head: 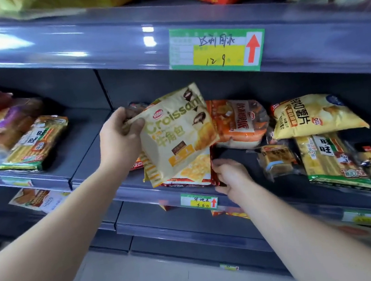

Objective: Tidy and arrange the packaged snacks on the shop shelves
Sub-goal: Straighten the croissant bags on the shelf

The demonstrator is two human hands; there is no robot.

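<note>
A cream-yellow plastic snack packet (179, 136) reads "Croissant" and "牛角包". A green paper price tag (216, 49) on the upper shelf's front edge bears a handwritten "12.9" and a red up-arrow. A smaller green tag (199, 201) on the edge below reads roughly "5.50". A green-edged yellow cracker pack (328, 156) shows "旺旺".

Left hand (120, 141) above right hand (230, 177), fingers (123, 112) of both curled.

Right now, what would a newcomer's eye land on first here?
The pale croissant bag held up mid-frame in the left grip, in front of the middle shelf. Above it, the green price tag with its red arrow on the upper shelf edge. Below, the right grip holds the edge of a pile of packets.
</note>
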